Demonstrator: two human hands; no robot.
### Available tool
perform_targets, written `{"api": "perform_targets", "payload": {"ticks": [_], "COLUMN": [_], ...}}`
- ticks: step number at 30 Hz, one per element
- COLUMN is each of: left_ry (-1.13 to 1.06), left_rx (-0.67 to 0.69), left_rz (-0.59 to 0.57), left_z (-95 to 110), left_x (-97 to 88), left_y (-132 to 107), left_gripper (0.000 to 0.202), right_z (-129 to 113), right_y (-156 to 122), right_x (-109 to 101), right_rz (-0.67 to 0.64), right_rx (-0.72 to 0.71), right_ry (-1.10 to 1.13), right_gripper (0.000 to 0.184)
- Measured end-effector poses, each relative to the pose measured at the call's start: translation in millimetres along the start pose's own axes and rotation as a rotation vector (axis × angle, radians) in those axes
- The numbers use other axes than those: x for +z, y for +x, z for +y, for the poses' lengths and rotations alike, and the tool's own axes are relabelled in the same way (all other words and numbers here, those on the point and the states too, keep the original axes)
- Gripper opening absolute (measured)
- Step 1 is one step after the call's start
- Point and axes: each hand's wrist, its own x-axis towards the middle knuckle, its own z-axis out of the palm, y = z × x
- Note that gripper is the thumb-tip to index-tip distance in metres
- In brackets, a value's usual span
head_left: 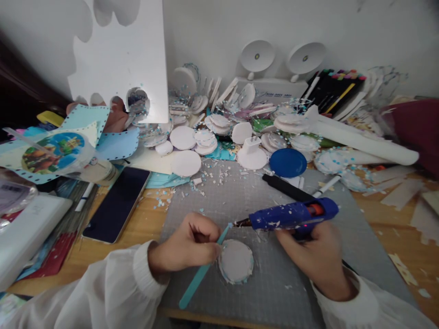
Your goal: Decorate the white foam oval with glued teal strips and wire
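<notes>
My left hand is closed in a pinch on a thin teal strip that slants from lower left up to its tip near the glue nozzle. My right hand grips a blue hot glue gun, held level with its nozzle pointing left toward the strip's upper end. A round white foam disc with a pale blue edge lies on the grey cutting mat between my hands, just below the nozzle. Both sleeves are white.
A heap of white foam discs, a blue lid and scraps crowd the mat's far edge. A dark phone lies left of the mat, with a black pen, marker set and a cut white foam board beyond.
</notes>
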Motion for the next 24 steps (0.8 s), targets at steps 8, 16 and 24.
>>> {"api": "perform_targets", "payload": {"ticks": [8,16,24], "left_ry": [0.028,0.034,0.050], "left_rx": [-0.024,-0.019,-0.019], "left_rz": [-0.024,-0.017,-0.022], "left_z": [0.0,0.3,-2.4], "left_x": [-0.9,-0.8,-1.6], "left_y": [0.1,0.3,-0.8], "left_gripper": [0.041,0.040,0.043], "right_z": [3.0,-1.0,6.7], "right_y": [1.2,3.0,0.5], "right_x": [-1.4,-0.8,-2.0], "right_rz": [-0.022,0.044,0.109], "right_rx": [-0.057,-0.096,-0.128], "right_ry": [-0.027,-0.035,-0.189], "right_gripper": [0.031,0.031,0.025]}}
